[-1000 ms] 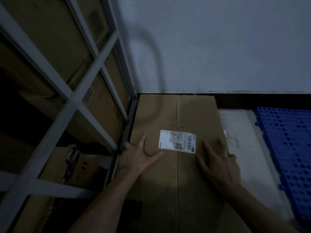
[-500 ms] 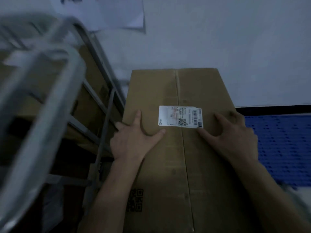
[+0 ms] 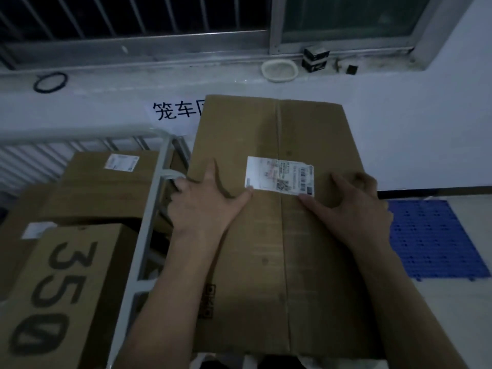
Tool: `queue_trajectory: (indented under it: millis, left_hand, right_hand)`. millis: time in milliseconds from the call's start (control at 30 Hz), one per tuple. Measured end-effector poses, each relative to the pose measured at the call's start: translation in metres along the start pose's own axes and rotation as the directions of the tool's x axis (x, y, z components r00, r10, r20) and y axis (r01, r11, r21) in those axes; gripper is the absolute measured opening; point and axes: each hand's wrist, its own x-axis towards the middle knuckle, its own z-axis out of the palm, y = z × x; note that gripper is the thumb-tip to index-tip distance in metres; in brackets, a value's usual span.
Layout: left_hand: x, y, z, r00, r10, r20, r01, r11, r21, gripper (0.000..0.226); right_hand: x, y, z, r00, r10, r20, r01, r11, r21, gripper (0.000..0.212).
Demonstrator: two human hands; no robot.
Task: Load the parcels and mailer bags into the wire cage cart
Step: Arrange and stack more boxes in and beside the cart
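A large brown cardboard box (image 3: 266, 134) with a white shipping label (image 3: 279, 177) fills the middle of the view, raised to the height of the cart's top rail. My left hand (image 3: 205, 209) lies spread on its top face, outer fingers bent over the left edge. My right hand (image 3: 351, 209) holds the right side, thumb by the label and fingers curled at the right edge. The wire cage cart (image 3: 149, 209) stands just left of the box, its grey corner post against my left fingers.
Inside the cart lie a box marked "350" (image 3: 66, 288) and a labelled box (image 3: 106, 187) behind it. A blue plastic pallet (image 3: 431, 241) lies on the floor at right. Ahead, a white wall carries a paper sign (image 3: 173, 113); a bowl (image 3: 279, 70) sits on the window sill.
The box has come up from the floor beside the cart to the level of the cart's top rail, both hands staying on it. The view has risen and now looks into the cart.
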Motion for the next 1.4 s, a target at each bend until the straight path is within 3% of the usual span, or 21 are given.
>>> queue_trajectory:
  millis: [300,767,933,1400]
  left_hand:
    - [-0.074,-0.019,-0.081,0.998,-0.044,-0.046,0.043,0.999,-0.012,0.104]
    - [-0.081,-0.061,-0.104,0.993,-0.101,-0.063,0.099,0.995,-0.034,0.118]
    - [-0.077,-0.103,-0.114,0.994,-0.088,-0.061,0.085,0.995,-0.052,0.121]
    - [-0.051,-0.290,-0.150,0.996,-0.020,-0.092,0.014,0.998,-0.067,0.116]
  right_hand:
    - [-0.076,-0.016,-0.071,0.999,-0.044,-0.015,0.045,0.997,0.068,0.098]
    - [-0.106,-0.055,-0.069,0.993,-0.088,-0.083,0.092,0.995,0.049,0.088]
    - [-0.131,-0.093,-0.062,0.992,-0.083,-0.091,0.086,0.996,0.028,0.095]
    - [-0.240,-0.245,-0.006,0.991,-0.013,-0.129,0.023,0.997,0.069,0.089]
